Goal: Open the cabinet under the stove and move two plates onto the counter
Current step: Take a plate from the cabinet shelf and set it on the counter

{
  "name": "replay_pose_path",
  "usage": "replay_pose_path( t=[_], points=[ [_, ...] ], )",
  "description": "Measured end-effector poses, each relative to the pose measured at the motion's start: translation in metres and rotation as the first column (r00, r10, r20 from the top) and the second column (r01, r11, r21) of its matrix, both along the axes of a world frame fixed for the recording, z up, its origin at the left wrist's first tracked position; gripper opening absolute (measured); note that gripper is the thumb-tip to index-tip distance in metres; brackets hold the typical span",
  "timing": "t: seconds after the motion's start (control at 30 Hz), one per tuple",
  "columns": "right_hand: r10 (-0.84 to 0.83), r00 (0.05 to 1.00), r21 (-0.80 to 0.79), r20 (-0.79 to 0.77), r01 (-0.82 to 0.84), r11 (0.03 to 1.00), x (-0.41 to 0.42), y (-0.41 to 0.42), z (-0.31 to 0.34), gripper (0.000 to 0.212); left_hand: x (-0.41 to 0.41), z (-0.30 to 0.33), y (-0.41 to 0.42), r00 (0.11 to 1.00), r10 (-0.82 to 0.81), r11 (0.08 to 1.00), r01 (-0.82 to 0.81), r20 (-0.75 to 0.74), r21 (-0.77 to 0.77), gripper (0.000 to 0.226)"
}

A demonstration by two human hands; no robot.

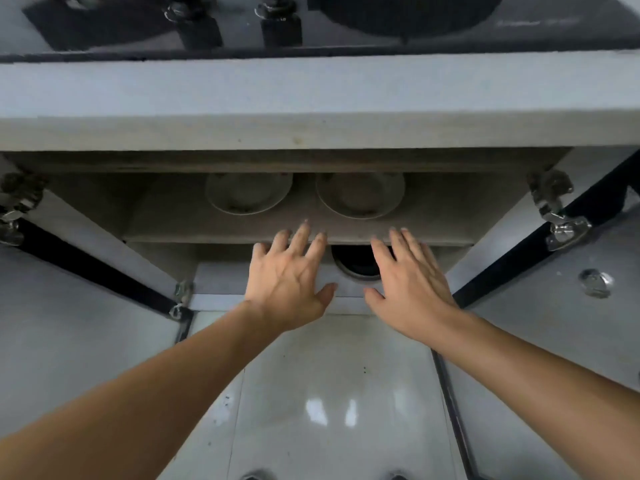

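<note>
The cabinet [311, 220] under the stove [311, 26] stands open, its two doors swung wide: the left door [69, 323] and the right door [554, 323] frame the opening on either side, each hung on metal hinges [550, 206] at the upper corners. On the cabinet's upper shelf [173, 216] two pale plates sit side by side, close together but apart: the left plate [247, 194] and the right plate [360, 195], both lying flat and partly hidden at the back by the cabinet's top rail. Below the shelf, a dark round vessel [353, 263] shows in the lower compartment, between the two hands. The left hand [287, 282] is empty, palm down, fingers spread, its fingertips over the shelf's front edge just short of the plates. The right hand [408, 285] is likewise empty and flat with fingers extended, its fingertips at the same edge. The grey surface [311, 95] runs across the view above the cabinet, in front of the stove. A glossy tiled floor [329, 393] lies below the forearms.
</note>
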State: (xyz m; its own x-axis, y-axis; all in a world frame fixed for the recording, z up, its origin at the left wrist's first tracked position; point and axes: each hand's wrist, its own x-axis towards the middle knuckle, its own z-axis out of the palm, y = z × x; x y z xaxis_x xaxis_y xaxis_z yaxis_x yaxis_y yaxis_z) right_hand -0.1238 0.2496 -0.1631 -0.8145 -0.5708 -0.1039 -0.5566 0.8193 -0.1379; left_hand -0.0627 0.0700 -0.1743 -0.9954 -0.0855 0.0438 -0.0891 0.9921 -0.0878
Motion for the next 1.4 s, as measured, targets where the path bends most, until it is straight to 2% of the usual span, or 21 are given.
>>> replay_pose_path(
  t=[0.1, 0.2, 0.27, 0.4, 0.47, 0.57, 0.63, 0.67, 0.73, 0.77, 0.8, 0.87, 0.93, 1.03, 1.13, 1.3, 1.4],
  points=[
    [-0.060, 0.998, -0.043, -0.005, 0.059, 0.997, -0.016, -0.008, -0.030, 0.073, -0.021, -0.024, -0.016, 0.999, 0.003, 1.000, -0.003, -0.038, 0.004, 0.081],
    [-0.152, 0.988, -0.168, -0.016, 0.148, 0.975, -0.038, -0.012, -0.054, 0.065, -0.047, -0.043, -0.032, 0.997, 0.002, 0.999, 0.002, -0.072, 0.044, 0.081],
    [-0.214, 0.977, -0.291, -0.021, 0.199, 0.936, -0.056, -0.013, -0.065, 0.056, -0.066, -0.053, -0.040, 0.994, 0.065, 0.992, -0.054, -0.093, 0.118, 0.083],
    [-0.258, 0.955, -0.438, -0.144, 0.172, 0.883, -0.093, -0.016, -0.085, 0.037, -0.104, -0.066, -0.050, 0.981, 0.145, 0.973, -0.118, -0.126, 0.198, 0.082],
    [-0.309, 0.940, -0.470, -0.147, 0.209, 0.857, -0.112, -0.018, -0.094, 0.030, -0.121, -0.072, -0.053, 0.978, 0.162, 0.936, -0.112, -0.127, 0.334, 0.077],
    [-0.434, 0.898, -0.530, -0.067, 0.336, 0.778, -0.141, -0.021, -0.103, 0.024, -0.143, -0.078, -0.058, 0.970, 0.222, 0.850, -0.142, -0.101, 0.506, 0.058],
    [-0.560, 0.817, -0.607, 0.136, 0.515, 0.605, -0.160, -0.021, -0.111, 0.021, -0.157, -0.087, -0.061, 0.954, 0.288, 0.780, -0.184, -0.082, 0.598, 0.047],
    [-0.592, 0.757, -0.625, 0.278, 0.610, 0.487, -0.169, -0.022, -0.114, 0.022, -0.163, -0.091, -0.063, 0.938, 0.340, 0.701, -0.206, -0.065, 0.683, 0.040],
    [-0.567, 0.653, -0.613, 0.502, 0.731, 0.300, -0.182, -0.023, -0.118, 0.028, -0.175, -0.099, -0.066, 0.887, 0.461, 0.413, -0.244, 0.030, 0.877, 0.026],
    [-0.535, 0.628, -0.604, 0.565, 0.757, 0.250, -0.187, -0.023, -0.119, 0.029, -0.180, -0.103, -0.067, 0.865, 0.493, 0.262, -0.244, 0.088, 0.934, 0.020],
    [-0.505, 0.613, -0.596, 0.608, 0.772, 0.220, -0.190, -0.024, -0.120, 0.024, -0.185, -0.106, -0.067, 0.855, 0.501, 0.162, -0.242, 0.132, 0.957, 0.015],
    [-0.448, 0.577, -0.560, 0.683, 0.807, 0.186, -0.193, -0.028, -0.120, 0.012, -0.193, -0.110, -0.068, 0.847, 0.500, 0.055, -0.238, 0.180, 0.970, 0.012],
    [-0.377, 0.544, -0.522, 0.750, 0.836, 0.170, -0.192, -0.031, -0.120, 0.019, -0.199, -0.111, -0.069, 0.829, 0.520, -0.021, -0.226, 0.204, 0.974, 0.016],
    [-0.278, 0.521, -0.501, 0.807, 0.853, 0.145, -0.188, -0.034, -0.113, 0.023, -0.201, -0.108, -0.071, 0.812, 0.518, -0.111, -0.247, 0.269, 0.962, 0.008],
    [-0.300, 0.507, -0.480, 0.808, 0.862, 0.165, -0.185, -0.033, -0.107, 0.024, -0.200, -0.102, -0.072, 0.817, 0.493, -0.176, -0.242, 0.299, 0.954, 0.014],
    [-0.340, 0.521, -0.494, 0.783, 0.853, 0.168, -0.184, -0.030, -0.102, 0.023, -0.195, -0.094, -0.065, 0.816, 0.497, -0.141, -0.260, 0.295, 0.955, 0.026],
    [-0.341, 0.531, -0.506, 0.776, 0.846, 0.166, -0.182, -0.026, -0.103, 0.029, -0.188, -0.093, -0.063, 0.817, 0.490, -0.136, -0.271, 0.302, 0.953, 0.013]
  ],
)
